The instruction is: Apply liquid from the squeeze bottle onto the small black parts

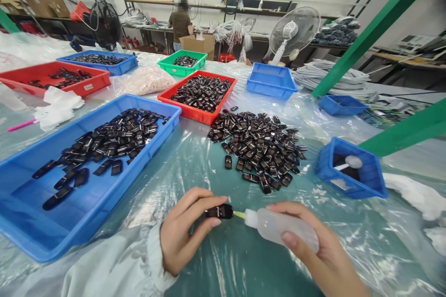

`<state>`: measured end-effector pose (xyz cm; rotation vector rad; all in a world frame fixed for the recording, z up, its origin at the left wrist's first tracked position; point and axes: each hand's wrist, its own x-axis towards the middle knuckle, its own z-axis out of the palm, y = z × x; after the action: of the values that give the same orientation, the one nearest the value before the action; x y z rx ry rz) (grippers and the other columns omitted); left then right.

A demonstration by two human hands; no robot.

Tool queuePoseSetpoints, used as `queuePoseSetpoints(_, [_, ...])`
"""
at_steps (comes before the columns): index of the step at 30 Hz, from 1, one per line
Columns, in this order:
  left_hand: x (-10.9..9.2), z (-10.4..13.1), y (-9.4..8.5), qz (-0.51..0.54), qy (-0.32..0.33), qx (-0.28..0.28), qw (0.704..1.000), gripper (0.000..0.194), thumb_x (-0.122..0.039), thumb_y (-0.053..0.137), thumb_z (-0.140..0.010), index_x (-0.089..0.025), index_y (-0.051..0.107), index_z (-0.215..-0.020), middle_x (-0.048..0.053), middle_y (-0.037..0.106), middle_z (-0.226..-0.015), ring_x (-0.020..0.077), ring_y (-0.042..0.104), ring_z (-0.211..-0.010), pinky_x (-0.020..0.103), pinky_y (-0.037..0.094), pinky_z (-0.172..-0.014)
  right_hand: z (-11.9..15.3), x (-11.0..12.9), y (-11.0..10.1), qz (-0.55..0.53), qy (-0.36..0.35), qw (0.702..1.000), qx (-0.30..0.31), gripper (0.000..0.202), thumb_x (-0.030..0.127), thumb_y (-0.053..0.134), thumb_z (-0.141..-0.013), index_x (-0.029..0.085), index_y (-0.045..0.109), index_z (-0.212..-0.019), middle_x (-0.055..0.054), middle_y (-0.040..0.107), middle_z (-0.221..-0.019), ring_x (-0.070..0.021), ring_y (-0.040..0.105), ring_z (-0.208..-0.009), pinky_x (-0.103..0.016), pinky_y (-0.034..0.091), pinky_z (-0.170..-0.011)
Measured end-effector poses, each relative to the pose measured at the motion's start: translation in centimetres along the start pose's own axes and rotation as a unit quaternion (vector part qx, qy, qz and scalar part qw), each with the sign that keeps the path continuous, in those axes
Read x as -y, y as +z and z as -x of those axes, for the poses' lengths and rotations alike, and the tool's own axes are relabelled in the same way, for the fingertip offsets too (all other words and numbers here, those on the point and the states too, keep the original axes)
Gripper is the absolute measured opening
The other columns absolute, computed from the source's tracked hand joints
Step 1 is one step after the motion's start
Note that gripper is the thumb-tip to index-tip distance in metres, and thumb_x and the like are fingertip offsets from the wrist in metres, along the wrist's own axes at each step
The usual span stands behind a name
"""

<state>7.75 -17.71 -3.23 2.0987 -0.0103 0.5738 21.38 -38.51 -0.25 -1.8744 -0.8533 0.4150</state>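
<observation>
My left hand pinches a small glossy black plastic piece between thumb and fingers, just above the table. Wrapped around a translucent squeeze bottle is my right hand. The bottle lies nearly level, and its thin yellowish nozzle tip points left, at or touching the right end of the black piece. Beyond the hands, a loose pile of similar black pieces is spread on the table. More of them lie in the large blue tray to the left of my left hand.
Red trays, a green tray and blue trays stand farther back. At right, a blue bin holds a pale round-headed tool, beside slanted green posts. A fan and a person are behind.
</observation>
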Motion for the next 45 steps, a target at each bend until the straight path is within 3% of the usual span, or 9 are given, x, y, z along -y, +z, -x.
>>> queuePoseSetpoints(3, [-0.1, -0.1, -0.2, 0.005, 0.010, -0.001, 1.000, 0.031, -0.014, 0.047, -0.095, -0.025, 0.053, -0.123, 0.006, 0.052, -0.108, 0.0166, 0.053, -0.097, 0.024, 0.043, -0.085, -0.1, -0.5, -0.4, 0.009, -0.011, 0.999, 0.032, 0.022, 0.049, 0.049, -0.093, 0.033, 0.060, -0.105, -0.001, 0.065, -0.093, -0.0163, 0.062, -0.068, -0.019, 0.050, -0.052])
queuePoseSetpoints(13, [-0.1, 0.1, -0.1, -0.019, 0.027, -0.003, 0.999, 0.030, -0.014, 0.047, -0.094, -0.022, 0.054, -0.122, 0.007, 0.053, -0.106, 0.0171, 0.053, -0.096, 0.025, 0.044, -0.083, -0.4, -0.5, -0.4, -0.043, 0.016, 0.997, 0.055, 0.022, 0.054, 0.050, -0.092, 0.040, 0.062, -0.103, 0.002, 0.064, -0.094, -0.0137, 0.062, -0.071, -0.014, 0.049, -0.057])
queuePoseSetpoints(19, [0.1, 0.3, -0.2, -0.036, 0.036, 0.007, 0.999, 0.030, -0.016, 0.046, -0.096, -0.024, 0.052, -0.124, 0.007, 0.053, -0.105, 0.0174, 0.053, -0.095, 0.026, 0.044, -0.082, -0.2, 1.1, 0.1, -0.090, 0.096, 0.991, 0.007, 0.033, 0.066, 0.059, -0.081, 0.036, 0.068, -0.092, 0.002, 0.063, -0.085, -0.0137, 0.057, -0.068, -0.015, 0.045, -0.058])
queuePoseSetpoints(23, [0.0, 0.3, -0.2, -0.039, 0.040, 0.012, 0.998, 0.029, -0.016, 0.045, -0.097, -0.024, 0.052, -0.123, 0.006, 0.052, -0.105, 0.0156, 0.053, -0.095, 0.024, 0.043, -0.081, -0.2, 1.6, 0.1, -0.089, 0.121, 0.989, 0.011, 0.038, 0.068, 0.059, -0.078, 0.033, 0.068, -0.090, 0.001, 0.063, -0.083, -0.0153, 0.057, -0.069, -0.017, 0.044, -0.057])
queuePoseSetpoints(34, [-0.1, 0.3, -0.2, -0.036, 0.052, 0.015, 0.998, 0.027, -0.018, 0.045, -0.097, -0.021, 0.052, -0.123, 0.006, 0.051, -0.102, 0.0155, 0.050, -0.092, 0.025, 0.041, -0.078, -0.4, 0.9, -0.8, -0.054, 0.101, 0.992, 0.060, 0.041, 0.069, 0.053, -0.082, 0.032, 0.066, -0.094, 0.000, 0.063, -0.087, -0.0179, 0.059, -0.072, -0.021, 0.044, -0.057])
queuePoseSetpoints(45, [-0.1, 0.5, 0.0, -0.032, 0.049, 0.014, 0.998, 0.027, -0.018, 0.046, -0.097, -0.023, 0.053, -0.123, 0.005, 0.052, -0.102, 0.0157, 0.050, -0.092, 0.025, 0.041, -0.079, -0.4, 0.4, -1.1, -0.047, 0.083, 0.993, 0.069, 0.039, 0.068, 0.053, -0.083, 0.033, 0.065, -0.096, -0.002, 0.063, -0.091, -0.0190, 0.060, -0.078, -0.020, 0.046, -0.058])
